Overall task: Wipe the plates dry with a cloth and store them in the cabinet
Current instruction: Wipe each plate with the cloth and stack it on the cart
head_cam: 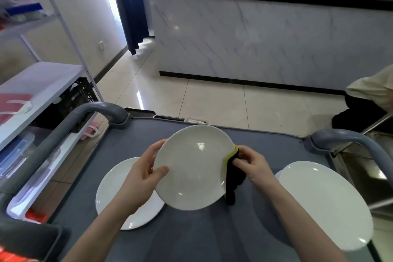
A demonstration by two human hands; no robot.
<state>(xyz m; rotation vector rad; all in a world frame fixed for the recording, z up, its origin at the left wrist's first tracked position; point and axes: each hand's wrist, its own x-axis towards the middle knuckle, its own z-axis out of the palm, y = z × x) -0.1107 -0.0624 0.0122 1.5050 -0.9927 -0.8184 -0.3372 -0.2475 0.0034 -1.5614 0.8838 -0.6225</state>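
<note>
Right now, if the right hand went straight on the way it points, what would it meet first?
The right rim of the raised plate, through the cloth that the right hand pinches. Cloth and rim seem to touch, though depth is unclear.

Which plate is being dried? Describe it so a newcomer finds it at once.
Look at the grey cart top in the foreground. The left plate and the right plate lie flat on it. The middle plate is the one: raised and tilted, gripped by the left hand while the right hand holds a black-and-yellow cloth at its rim.
</note>
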